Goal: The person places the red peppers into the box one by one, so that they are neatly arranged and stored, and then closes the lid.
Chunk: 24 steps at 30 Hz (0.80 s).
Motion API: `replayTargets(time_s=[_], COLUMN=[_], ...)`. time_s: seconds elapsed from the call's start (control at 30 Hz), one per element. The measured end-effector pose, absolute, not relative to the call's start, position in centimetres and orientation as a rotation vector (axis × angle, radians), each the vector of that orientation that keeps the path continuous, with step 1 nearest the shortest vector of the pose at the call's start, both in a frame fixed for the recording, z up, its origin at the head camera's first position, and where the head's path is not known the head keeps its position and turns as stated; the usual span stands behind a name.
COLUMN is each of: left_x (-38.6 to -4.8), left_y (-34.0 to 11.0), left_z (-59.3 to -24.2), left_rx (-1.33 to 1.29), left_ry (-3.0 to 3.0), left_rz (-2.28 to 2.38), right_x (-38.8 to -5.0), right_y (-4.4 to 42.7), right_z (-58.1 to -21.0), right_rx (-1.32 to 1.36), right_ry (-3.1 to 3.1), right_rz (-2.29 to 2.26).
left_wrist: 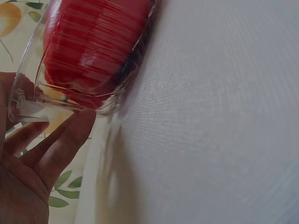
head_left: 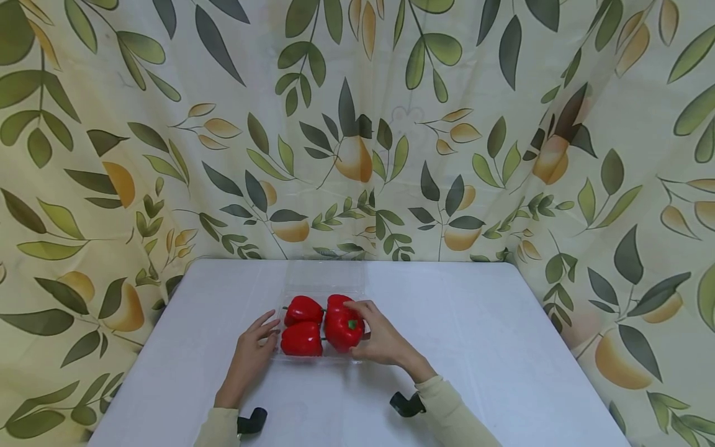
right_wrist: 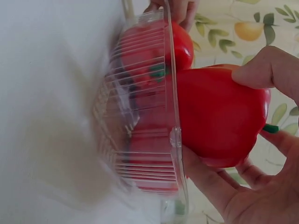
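A clear plastic container [head_left: 321, 359] with red bell peppers in it stands on the table. Two peppers lie on its left side, the rear pepper [head_left: 304, 310] and the front pepper [head_left: 301, 339]. My right hand [head_left: 378, 335] grips another red bell pepper [right_wrist: 219, 114] by its sides, thumb and fingers spread around it; its green stem [right_wrist: 270, 128] points toward the palm. In the right wrist view this pepper rises above the container's rim. More red shows behind it in the head view. My left hand [head_left: 256, 352] holds the container's left edge, thumb [left_wrist: 78, 127] against the plastic.
The container's clear lid [head_left: 324, 273] lies folded back on the white table [head_left: 447, 323]. Behind and beside the table hangs a leaf-and-fruit patterned curtain [head_left: 402, 205]. A black wrist device [head_left: 406, 405] sits at the right sleeve, and a similar one [head_left: 254, 421] at the left.
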State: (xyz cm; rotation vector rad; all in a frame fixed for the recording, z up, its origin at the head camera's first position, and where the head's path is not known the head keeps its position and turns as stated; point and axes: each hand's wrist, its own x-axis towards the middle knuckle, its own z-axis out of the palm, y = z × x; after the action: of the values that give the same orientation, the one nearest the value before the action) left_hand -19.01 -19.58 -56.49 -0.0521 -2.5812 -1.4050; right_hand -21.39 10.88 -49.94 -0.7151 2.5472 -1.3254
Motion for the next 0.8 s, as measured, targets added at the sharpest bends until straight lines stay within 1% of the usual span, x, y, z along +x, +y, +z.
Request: replayTargets(time_s=[0.6,0.8], left_x=[-18.92,-18.92], left_y=[-19.70,-19.66], left_z=[-56.33,-56.33], left_rx=[-0.044,-0.035], left_ry=[-2.585,-2.591], left_rz=[-1.410,-1.414], right_x=[-21.15,-21.06], right_y=[11.34,11.50], right_z=[-49.89,-50.25], right_rx=[-0.712,-0.725], right_ry=[2.615,2.645], right_rz=[-1.430,-1.374])
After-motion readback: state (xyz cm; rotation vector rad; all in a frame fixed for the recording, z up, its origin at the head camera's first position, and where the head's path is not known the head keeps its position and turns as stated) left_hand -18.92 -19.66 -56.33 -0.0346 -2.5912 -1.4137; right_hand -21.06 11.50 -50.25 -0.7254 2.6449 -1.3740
